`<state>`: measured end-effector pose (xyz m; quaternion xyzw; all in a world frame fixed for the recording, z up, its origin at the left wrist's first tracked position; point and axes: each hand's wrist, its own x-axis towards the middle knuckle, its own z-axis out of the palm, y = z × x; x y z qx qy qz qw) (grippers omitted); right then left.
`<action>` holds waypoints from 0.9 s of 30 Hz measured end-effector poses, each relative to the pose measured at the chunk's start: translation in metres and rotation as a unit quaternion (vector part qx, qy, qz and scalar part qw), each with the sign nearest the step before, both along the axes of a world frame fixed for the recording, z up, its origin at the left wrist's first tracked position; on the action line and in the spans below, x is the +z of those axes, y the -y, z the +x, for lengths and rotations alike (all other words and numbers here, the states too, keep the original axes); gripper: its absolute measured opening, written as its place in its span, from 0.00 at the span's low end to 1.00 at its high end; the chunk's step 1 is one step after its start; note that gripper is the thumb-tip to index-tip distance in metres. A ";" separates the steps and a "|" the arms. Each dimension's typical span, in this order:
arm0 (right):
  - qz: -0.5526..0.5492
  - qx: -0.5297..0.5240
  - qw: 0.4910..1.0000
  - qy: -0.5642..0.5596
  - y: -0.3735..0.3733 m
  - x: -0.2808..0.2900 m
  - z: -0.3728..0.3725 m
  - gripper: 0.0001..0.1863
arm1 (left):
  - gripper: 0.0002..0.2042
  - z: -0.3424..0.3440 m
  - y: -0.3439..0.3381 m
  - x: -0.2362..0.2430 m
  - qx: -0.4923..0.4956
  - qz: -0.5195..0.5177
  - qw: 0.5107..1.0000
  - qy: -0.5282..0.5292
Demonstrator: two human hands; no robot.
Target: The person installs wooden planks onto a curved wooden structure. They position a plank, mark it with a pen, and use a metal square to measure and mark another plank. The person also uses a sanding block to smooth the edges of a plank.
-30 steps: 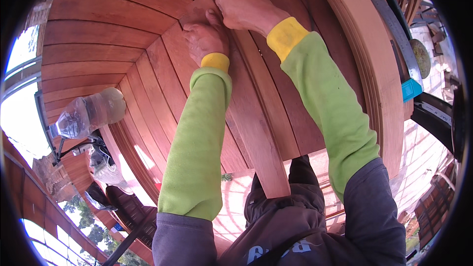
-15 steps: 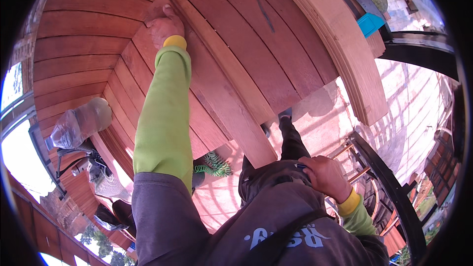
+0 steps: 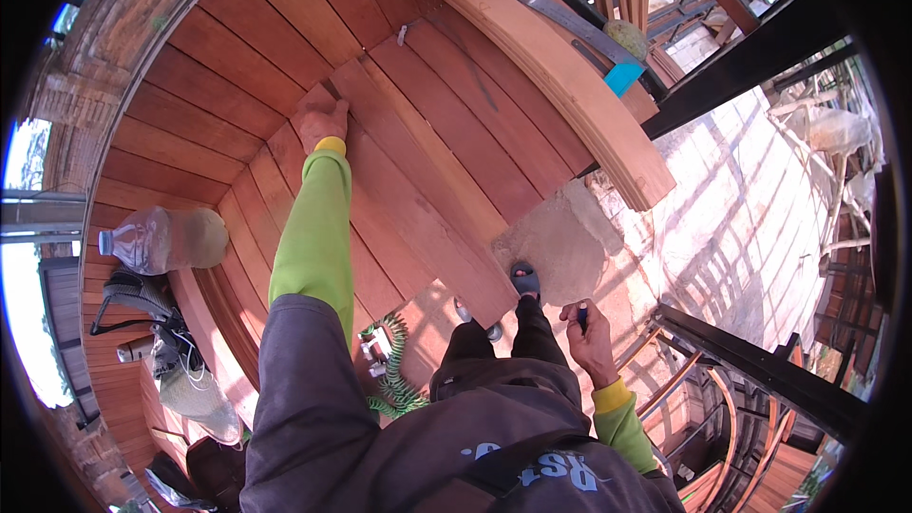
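Note:
A loose reddish wooden plank (image 3: 427, 228) lies slantwise over the boarded wooden surface (image 3: 475, 123), its near end sticking out past the edge toward my body. At the plank's far left end is my left hand (image 3: 321, 123), closed with its fingers bent over the wood. My right hand (image 3: 591, 347) is raised off to the right of my waist, closed around a small dark pen-like thing (image 3: 582, 318). Most of that thing is hidden by the fingers, so its exact kind does not show.
Curved stacked timber (image 3: 570, 85) lies on the boards at right, with a teal-handled metal square (image 3: 622, 78) beside it. A large clear bottle (image 3: 157, 239) stands left. A green coiled hose (image 3: 397, 361) hangs near my legs. A black beam (image 3: 760, 370) crosses the right.
My right hand has come away from my waist with the small dark thing in it. The left hand stays at the plank's far end. My view has shifted, showing more floor.

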<state>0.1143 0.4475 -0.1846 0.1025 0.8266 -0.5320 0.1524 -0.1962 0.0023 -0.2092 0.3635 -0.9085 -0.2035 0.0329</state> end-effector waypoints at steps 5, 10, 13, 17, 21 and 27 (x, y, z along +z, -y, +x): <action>-0.029 0.035 0.999 -0.025 0.040 -0.022 -0.012 0.13 | 0.42 0.062 0.029 -0.003 0.131 -0.037 0.990 0.023; -0.140 -0.008 0.989 0.052 0.078 -0.034 -0.033 0.13 | 0.40 0.104 0.036 -0.002 0.130 -0.084 0.986 -0.067; -0.181 -0.010 0.977 0.113 0.081 -0.022 -0.038 0.10 | 0.35 0.131 0.028 -0.007 0.140 -0.076 0.971 -0.179; -0.258 0.007 0.962 0.089 0.085 0.007 -0.039 0.09 | 0.25 0.189 0.001 -0.005 0.109 -0.077 0.942 -0.307; -0.270 0.080 0.959 0.039 0.098 0.083 -0.039 0.14 | 0.19 0.244 -0.070 0.026 0.048 0.290 0.869 -0.397; -0.139 0.234 0.953 -0.129 0.104 0.100 -0.050 0.15 | 0.23 0.254 -0.145 0.071 0.035 0.561 0.785 -0.261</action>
